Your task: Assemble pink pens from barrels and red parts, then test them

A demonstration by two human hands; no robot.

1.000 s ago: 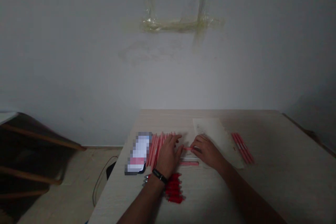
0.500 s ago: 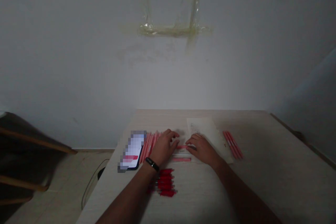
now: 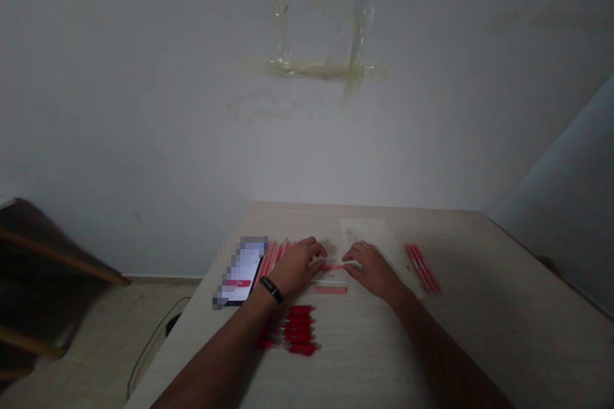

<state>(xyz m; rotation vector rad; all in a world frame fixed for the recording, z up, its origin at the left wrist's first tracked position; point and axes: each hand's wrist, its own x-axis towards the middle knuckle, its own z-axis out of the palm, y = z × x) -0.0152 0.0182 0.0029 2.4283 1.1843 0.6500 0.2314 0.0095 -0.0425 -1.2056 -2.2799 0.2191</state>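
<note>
A short pink pen part (image 3: 333, 267) lies level between my two hands. My left hand (image 3: 302, 263) pinches its left end, and my right hand (image 3: 365, 264) has thumb and fingers closed on its right end. Just below are a thin clear-white stick (image 3: 330, 282) and another pink pen part (image 3: 330, 291). Several pink pens (image 3: 272, 257) stand in a row left of my left hand, partly hidden by it. Nearer the front lies a group of red pen pieces (image 3: 300, 330). A white paper sheet (image 3: 391, 249) extends under my right hand.
A phone (image 3: 242, 271) lies at the table's left edge. Several pink pens (image 3: 423, 268) lie right of the paper. Wooden furniture (image 3: 62, 255) stands on the floor at left, and a wall (image 3: 307, 153) rises behind the table (image 3: 460, 345).
The view has shifted slightly. Both hands stay at the pink part, and my left forearm sits a little farther left, uncovering more of the red pieces.
</note>
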